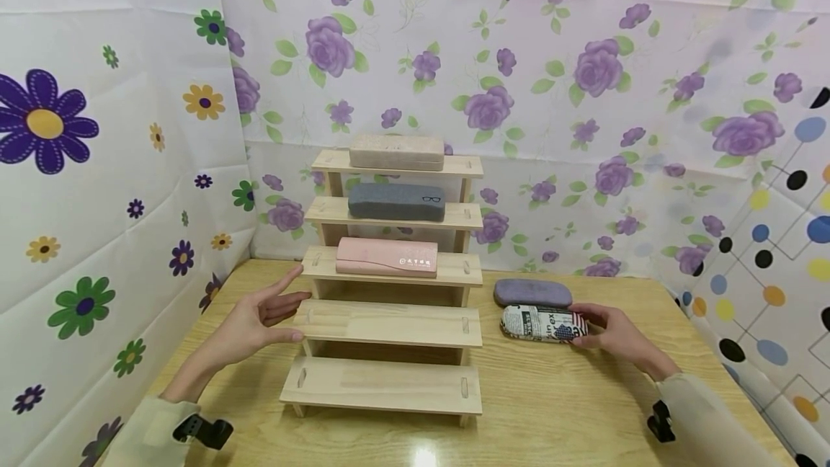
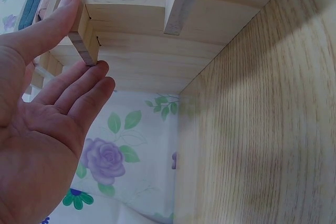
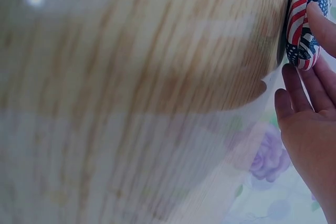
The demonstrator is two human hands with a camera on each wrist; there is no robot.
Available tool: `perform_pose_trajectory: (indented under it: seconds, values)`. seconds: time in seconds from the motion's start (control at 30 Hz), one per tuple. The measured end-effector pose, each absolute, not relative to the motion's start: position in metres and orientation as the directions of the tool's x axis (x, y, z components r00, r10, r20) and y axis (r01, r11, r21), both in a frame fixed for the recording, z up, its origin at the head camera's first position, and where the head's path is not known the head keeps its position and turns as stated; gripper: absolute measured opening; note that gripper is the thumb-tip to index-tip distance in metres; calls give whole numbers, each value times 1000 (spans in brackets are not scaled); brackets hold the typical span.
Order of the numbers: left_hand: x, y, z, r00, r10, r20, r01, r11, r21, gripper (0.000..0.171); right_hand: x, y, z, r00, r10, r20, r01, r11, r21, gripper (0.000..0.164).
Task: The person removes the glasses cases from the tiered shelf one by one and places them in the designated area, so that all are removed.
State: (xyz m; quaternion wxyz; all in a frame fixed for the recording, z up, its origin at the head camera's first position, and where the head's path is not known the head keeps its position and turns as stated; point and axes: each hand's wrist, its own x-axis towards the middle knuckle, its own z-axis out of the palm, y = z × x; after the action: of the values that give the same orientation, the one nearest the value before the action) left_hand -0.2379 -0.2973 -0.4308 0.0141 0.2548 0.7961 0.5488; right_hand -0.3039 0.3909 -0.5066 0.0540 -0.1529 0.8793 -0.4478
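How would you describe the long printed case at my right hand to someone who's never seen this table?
Find the stepped, pale wooden rack, then look right of it on the yellowish wood-grain table. There, at your right hand, lies the long, rounded, newsprint-patterned case. Its black-and-white lettering and red stripes set it apart from the plain purple-grey case just behind it.

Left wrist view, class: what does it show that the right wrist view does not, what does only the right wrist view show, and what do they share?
Only the left wrist view: the left hand at the wooden stand.

Only the right wrist view: the right hand at the printed case.

Both: the wood-grained table and purple-rose cloth.
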Motion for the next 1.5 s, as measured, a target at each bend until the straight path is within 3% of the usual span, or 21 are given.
perform_pose_trajectory:
  seconds: [0.63,1.23,1.5]
  values:
    - [-239,-296,-431,-858,432,278,417,270,868,107,-267,378,-467,-950,-266,166,-303,643,-703,70]
    - [-239,-297,-431,-866,420,272,410,284,867,107,-234,313,-452,-893,-368,258,-437,576,-691,58]
    - [-240,-298,-433,-865,424,268,407,280,869,107,-230,291,-445,-899,-361,249,-421,556,-717,54]
